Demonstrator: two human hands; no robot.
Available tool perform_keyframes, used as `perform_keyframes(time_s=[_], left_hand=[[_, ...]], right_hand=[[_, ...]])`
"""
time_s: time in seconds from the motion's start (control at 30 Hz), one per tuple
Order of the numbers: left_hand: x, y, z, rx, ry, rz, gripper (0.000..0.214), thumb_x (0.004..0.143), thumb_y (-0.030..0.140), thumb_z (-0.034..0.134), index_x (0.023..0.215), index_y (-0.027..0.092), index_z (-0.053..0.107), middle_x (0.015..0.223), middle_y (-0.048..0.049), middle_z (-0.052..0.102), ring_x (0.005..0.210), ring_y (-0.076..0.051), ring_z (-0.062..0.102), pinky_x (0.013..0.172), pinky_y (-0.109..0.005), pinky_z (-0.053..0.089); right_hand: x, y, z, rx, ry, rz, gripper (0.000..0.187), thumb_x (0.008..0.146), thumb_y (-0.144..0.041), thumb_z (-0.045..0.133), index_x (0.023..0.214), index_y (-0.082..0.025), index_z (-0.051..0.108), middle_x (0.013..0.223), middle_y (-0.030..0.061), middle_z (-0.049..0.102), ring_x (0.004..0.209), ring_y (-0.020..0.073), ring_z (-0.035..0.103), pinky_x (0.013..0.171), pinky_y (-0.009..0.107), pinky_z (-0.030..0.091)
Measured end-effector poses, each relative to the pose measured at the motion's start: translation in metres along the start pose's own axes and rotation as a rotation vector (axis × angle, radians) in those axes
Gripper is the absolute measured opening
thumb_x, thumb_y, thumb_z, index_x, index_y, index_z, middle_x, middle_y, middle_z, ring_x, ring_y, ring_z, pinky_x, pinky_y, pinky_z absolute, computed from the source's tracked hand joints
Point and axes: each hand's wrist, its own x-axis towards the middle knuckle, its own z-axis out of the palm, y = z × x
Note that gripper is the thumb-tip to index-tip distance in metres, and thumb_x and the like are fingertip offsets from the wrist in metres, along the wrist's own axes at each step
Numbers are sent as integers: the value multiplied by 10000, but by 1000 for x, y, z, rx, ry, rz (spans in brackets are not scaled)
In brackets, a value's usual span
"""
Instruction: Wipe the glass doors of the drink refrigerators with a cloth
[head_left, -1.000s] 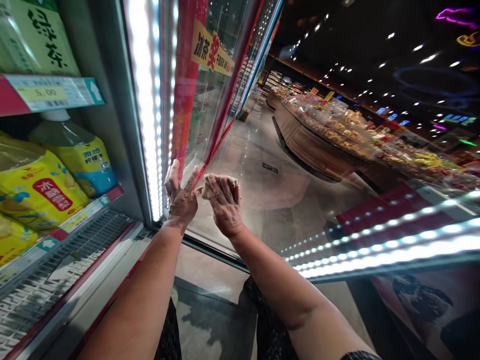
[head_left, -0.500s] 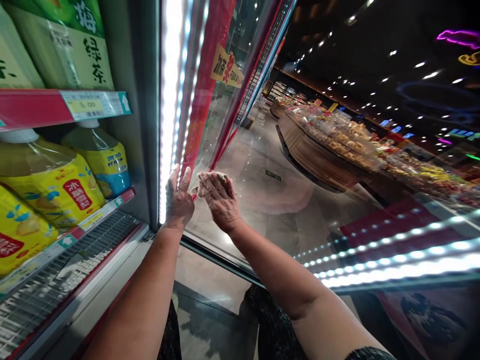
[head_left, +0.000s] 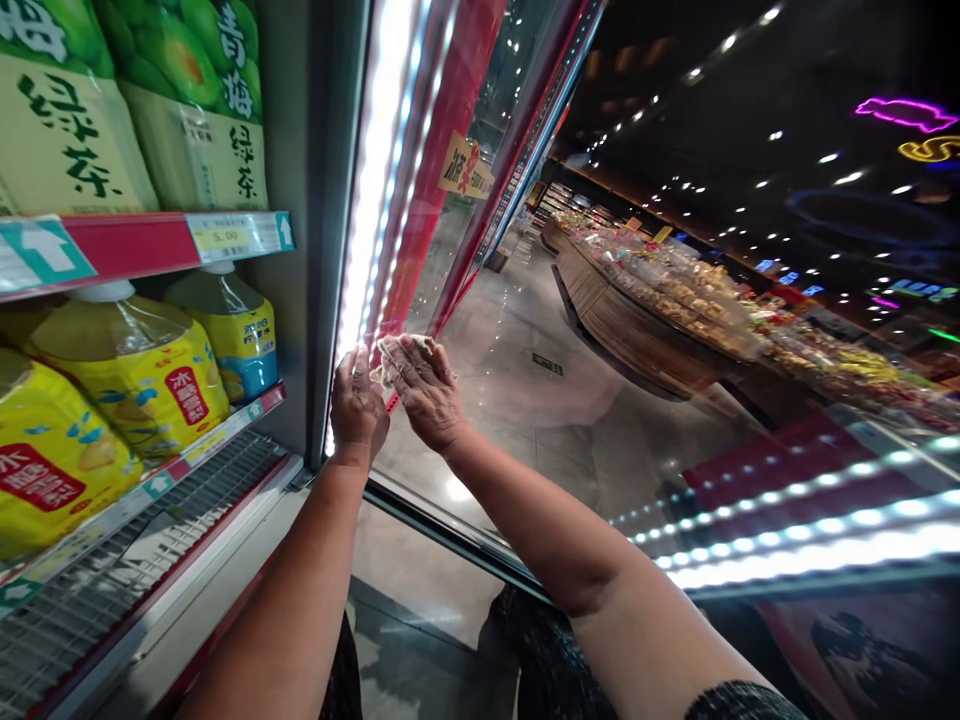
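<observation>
My right hand (head_left: 429, 395) presses a crumpled light cloth (head_left: 390, 362) against the glass door (head_left: 487, 450) of a drinks cooler. Its fingers lie over the cloth, close to the door's inner side edge. Just to the left, my left hand (head_left: 360, 408) is at the lit door frame (head_left: 375, 200), its fingers bent and closed around the edge. The fingertips of that hand are partly lost in the glare of the light strip. The two hands nearly touch.
At left, cooler shelves hold yellow-labelled bottles (head_left: 135, 375) and green tea packs (head_left: 195, 110), above a wire rack (head_left: 165, 520). A second light strip (head_left: 825, 560) runs along lower right. Through the glass appears a wooden display stand (head_left: 630, 320) with packaged goods.
My right hand has slid the cloth slightly left and up, closer to my left hand. The left hand's fingers, previously extended, are now bent. The view has shifted a little left.
</observation>
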Motion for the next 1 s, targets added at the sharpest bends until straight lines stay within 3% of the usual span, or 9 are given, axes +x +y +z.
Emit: perform_keyframes(time_s=[0.17, 0.27, 0.4, 0.5, 0.6, 0.7, 0.83, 1.0], left_hand=[[2, -2, 2, 30, 115, -2, 662, 879, 117, 458, 1540, 111, 429, 1545, -205, 463, 1488, -295, 402, 1258, -461, 309], [2, -5, 1, 27, 137, -18, 675, 912, 186, 464, 1564, 41, 363, 1518, -258, 478, 1469, -313, 427, 1249, -465, 325], [1, -4, -6, -37, 130, -18, 635, 989, 233, 351, 1606, 96, 295, 1582, -220, 429, 1509, -280, 376, 1266, -461, 298], [1, -1, -11, -97, 112, -10, 638, 1041, 367, 326, 1620, 110, 257, 1621, -222, 372, 1537, -285, 320, 1269, -472, 278], [1, 1, -13, -121, 98, 16, 714, 1046, 517, 291, 1620, 95, 243, 1619, -247, 353, 1531, -307, 320, 1261, -497, 274], [1, 0, -12, -121, 118, 62, 762, 1039, 589, 231, 1611, 86, 268, 1593, -261, 374, 1508, -312, 352, 1248, -497, 287], [-1, 1, -13, -110, 97, 123, 786, 1030, 623, 201, 1605, 96, 296, 1581, -260, 386, 1497, -316, 368, 1240, -498, 292], [-9, 16, -18, -167, 97, 130, 708, 1051, 564, 242, 1634, 163, 246, 1620, -229, 332, 1520, -300, 335, 1235, -489, 301]], right_hand=[[25, -1, -2, -32, 94, 57, 484, 1058, -171, 407, 1527, -260, 486, 1673, 3, 300, 1590, 174, 144, 1337, 472, 104], [22, -9, 20, -11, 27, -44, 441, 1069, -202, 408, 1494, -202, 526, 1647, 35, 367, 1575, 175, 218, 1336, 440, 149], [22, -13, 36, 27, -74, -171, 398, 1075, -215, 406, 1422, -151, 590, 1577, 59, 492, 1531, 185, 345, 1325, 435, 217], [38, -7, 21, 29, -51, -166, 373, 1084, -232, 397, 1372, -184, 629, 1546, 51, 538, 1520, 200, 374, 1326, 504, 178], [52, -4, 4, 11, 44, -87, 353, 1084, -239, 404, 1342, -236, 644, 1565, 32, 520, 1549, 224, 316, 1322, 582, 79], [53, -6, 2, 19, 76, -39, 333, 1069, -222, 442, 1336, -225, 639, 1585, 50, 497, 1569, 233, 266, 1330, 559, 76], [52, -1, 5, 55, 49, -143, 310, 1066, -208, 446, 1295, -190, 654, 1502, 77, 583, 1528, 240, 364, 1335, 535, 135], [90, 23, -33, -8, 254, -111, 335, 1070, -195, 414, 1328, -213, 627, 1482, 66, 598, 1528, 247, 364, 1331, 580, 44]])
